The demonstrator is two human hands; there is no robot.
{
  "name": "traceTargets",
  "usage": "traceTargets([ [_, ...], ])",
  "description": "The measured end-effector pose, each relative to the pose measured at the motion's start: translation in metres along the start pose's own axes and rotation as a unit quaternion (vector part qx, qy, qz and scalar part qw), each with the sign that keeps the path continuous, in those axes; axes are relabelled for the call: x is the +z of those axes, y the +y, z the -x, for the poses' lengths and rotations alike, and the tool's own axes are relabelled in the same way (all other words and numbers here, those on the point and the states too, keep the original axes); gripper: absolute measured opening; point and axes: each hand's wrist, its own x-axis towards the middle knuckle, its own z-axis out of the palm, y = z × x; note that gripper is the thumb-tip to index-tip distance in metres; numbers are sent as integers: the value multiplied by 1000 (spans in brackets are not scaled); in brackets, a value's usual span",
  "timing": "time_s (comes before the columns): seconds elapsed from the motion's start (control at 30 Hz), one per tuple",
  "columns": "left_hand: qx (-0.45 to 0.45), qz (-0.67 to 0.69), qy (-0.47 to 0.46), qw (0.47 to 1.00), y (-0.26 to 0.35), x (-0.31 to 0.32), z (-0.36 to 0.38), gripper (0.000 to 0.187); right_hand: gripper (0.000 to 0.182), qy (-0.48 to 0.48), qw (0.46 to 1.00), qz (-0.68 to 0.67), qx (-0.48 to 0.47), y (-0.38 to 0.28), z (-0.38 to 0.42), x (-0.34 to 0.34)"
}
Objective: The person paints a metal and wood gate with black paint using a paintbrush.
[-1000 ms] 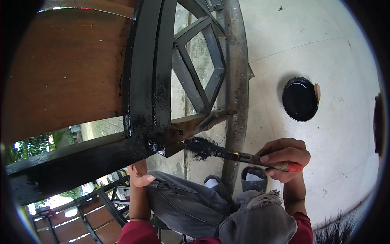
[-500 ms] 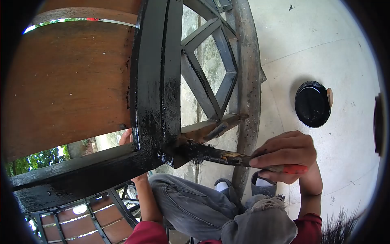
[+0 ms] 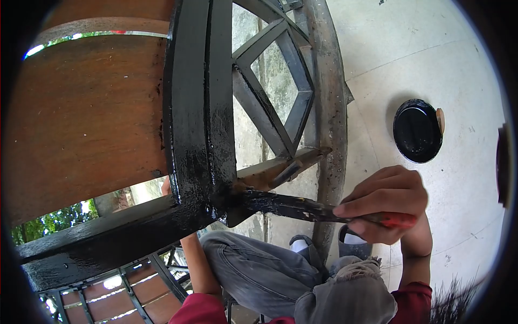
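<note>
Glossy wet black paint coats the metal frame [image 3: 199, 135] beside matt brown wood panel [image 3: 86, 119]

Single head-worn view — wide fisheye with dark rounded corners — looking steeply down and forward, close to the black gate frame [image 3: 199, 108]; knees at bottom, floor [image 3: 431, 54] to the right, perhaps somewhat farther.

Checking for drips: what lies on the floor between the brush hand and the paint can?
In the head view, only bare pale floor lies between the right hand holding the brush and the paint can.
</note>
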Motion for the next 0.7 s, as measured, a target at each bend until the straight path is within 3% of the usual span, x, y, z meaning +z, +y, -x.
traceTargets([
  [0.2, -9, -34, -34, 999, -3, -3, -5, 77, 15, 73, 996, -29, 32, -12, -6, 20],
  [0.27, -10, -46, -43, 998, -2, -5, -6, 76, 10, 139, 986, -58, 73, -14, -6, 16],
  [0.3, -11, -51, -48, 998, -2, -6, -7, 75, 6, 224, 957, -103, 156, -20, -7, 24],
  [0.33, -11, -55, -52, 997, -2, -5, -9, 75, 6, 225, 957, -103, 154, -17, -11, 24],
  [0.4, -11, -66, -63, 996, 0, -6, -12, 74, 6, 86, 992, -57, 68, -6, -20, 21],
  [0.47, -12, -78, -71, 994, 1, -9, -15, 73, 5, 112, 983, -84, 119, -17, -25, 21],
  [0.53, -14, -90, -80, 993, 2, -11, -17, 72, 4, 196, 924, -182, 274, -28, -35, 15],
  [0.57, -15, -94, -85, 992, 2, -11, -18, 72, 6, 162, 973, -94, 134, -10, -27, 25],
  [0.67, -18, -109, -103, 988, 0, -11, -23, 70, 6, 99, 982, -71, 142, -21, -27, 17],
  [0.7, -20, -115, -108, 987, 0, -12, -24, 70, 6, 124, 969, -112, 180, -24, -25, 15],
])
